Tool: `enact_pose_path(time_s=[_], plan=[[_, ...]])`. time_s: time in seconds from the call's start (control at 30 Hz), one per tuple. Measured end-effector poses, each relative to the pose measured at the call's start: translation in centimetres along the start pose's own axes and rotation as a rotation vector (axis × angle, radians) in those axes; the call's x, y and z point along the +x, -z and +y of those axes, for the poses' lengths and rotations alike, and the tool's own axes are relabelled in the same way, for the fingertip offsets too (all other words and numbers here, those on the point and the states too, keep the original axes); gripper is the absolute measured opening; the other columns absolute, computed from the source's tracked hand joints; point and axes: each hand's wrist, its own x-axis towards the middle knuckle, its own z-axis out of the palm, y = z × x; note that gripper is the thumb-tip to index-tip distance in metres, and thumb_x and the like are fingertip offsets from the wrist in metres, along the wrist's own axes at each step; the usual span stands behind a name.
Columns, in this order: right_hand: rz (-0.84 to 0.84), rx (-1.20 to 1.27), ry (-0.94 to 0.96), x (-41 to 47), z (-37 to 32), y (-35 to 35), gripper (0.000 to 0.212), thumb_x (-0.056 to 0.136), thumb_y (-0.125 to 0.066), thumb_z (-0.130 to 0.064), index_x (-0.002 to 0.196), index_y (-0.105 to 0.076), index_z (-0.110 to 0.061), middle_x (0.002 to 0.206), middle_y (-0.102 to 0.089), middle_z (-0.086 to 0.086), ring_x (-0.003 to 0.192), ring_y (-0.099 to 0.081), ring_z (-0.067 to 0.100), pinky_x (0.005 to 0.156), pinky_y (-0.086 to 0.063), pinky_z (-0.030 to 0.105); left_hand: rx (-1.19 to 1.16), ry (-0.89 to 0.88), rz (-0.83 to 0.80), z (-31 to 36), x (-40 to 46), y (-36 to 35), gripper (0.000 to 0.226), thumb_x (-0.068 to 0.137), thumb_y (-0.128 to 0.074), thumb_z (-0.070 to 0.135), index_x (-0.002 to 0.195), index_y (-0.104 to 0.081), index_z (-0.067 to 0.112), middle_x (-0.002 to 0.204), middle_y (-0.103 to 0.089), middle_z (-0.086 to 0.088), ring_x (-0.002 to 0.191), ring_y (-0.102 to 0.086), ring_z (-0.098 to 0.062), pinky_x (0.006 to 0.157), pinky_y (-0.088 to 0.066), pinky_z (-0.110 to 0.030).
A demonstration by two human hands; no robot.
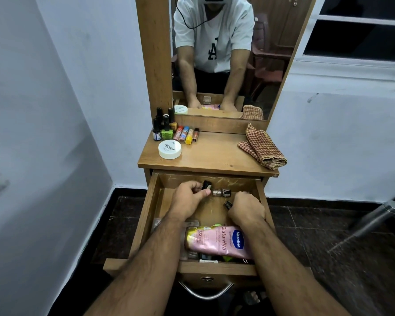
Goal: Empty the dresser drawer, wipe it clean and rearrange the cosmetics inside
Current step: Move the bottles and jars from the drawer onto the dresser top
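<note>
The wooden dresser drawer is pulled open below the top. My left hand reaches into its back part and grips small nail polish bottles; a black cap and a brownish bottle stick out of it. My right hand is curled round another small dark-capped bottle to the right. A pink Vaseline lotion bottle lies on its side in the drawer's front, over several partly hidden items.
On the dresser top stand several nail polish bottles, a row of lip balm sticks, a white nail polish remover tub and a folded checked cloth. The mirror rises behind. A metal chair leg stands at right.
</note>
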Motion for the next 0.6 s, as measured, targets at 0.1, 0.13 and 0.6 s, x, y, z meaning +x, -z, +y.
enact_pose_path(time_s=[0.1, 0.13, 0.6], plan=[[0.012, 0.165, 0.058, 0.3, 0.2, 0.3, 0.016, 0.086, -0.068, -0.026, 0.102, -0.071, -0.025, 0.093, -0.068, -0.006, 0.09, -0.065, 0.017, 0.077, -0.055, 0.033, -0.028, -0.029, -0.007, 0.5, -0.4, 0.3, 0.024, 0.082, -0.079, 0.031, 0.101, -0.075, 0.017, 0.082, -0.07, 0.009, 0.079, -0.065, -0.01, 0.078, -0.053, -0.029], [0.02, 0.246, 0.08, 0.4, 0.3, 0.3, 0.017, 0.086, -0.07, -0.028, 0.103, -0.071, -0.027, 0.089, -0.066, -0.009, 0.089, -0.064, 0.014, 0.077, -0.055, 0.033, -0.04, -0.037, -0.013, 0.7, -0.6, 0.4, 0.023, 0.082, -0.079, 0.031, 0.1, -0.075, 0.018, 0.083, -0.071, 0.009, 0.081, -0.067, -0.011, 0.079, -0.055, -0.03], [0.27, 1.21, 0.336, 1.5, 0.5, 2.3, 0.016, 0.078, -0.08, -0.015, 0.09, -0.079, -0.025, 0.09, -0.077, -0.001, 0.089, -0.073, 0.02, 0.083, -0.059, 0.048, -0.129, -0.243, 0.172, 6.3, 0.5, 2.4, 0.028, 0.079, -0.081, 0.034, 0.103, -0.077, 0.019, 0.089, -0.076, 0.01, 0.09, -0.068, -0.004, 0.083, -0.058, -0.032]])
